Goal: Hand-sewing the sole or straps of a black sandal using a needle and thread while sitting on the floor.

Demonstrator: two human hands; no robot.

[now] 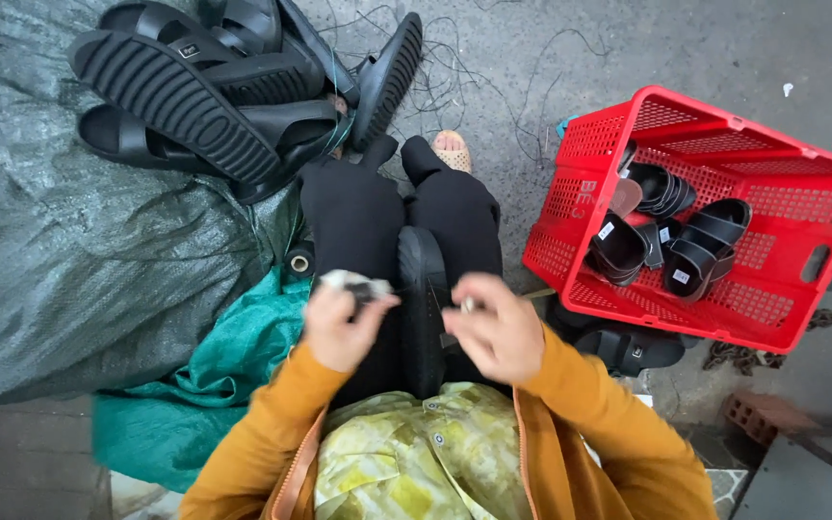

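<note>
Concrete floor; black sandal (423,289) on lap, between both hands' fingers (368,299).

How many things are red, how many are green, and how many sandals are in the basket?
Red: 1, the basket
Green: 2, the grey-green sack and the teal sheet
Black sandals in the basket: about 4, since they overlap
Total: about 7
</note>
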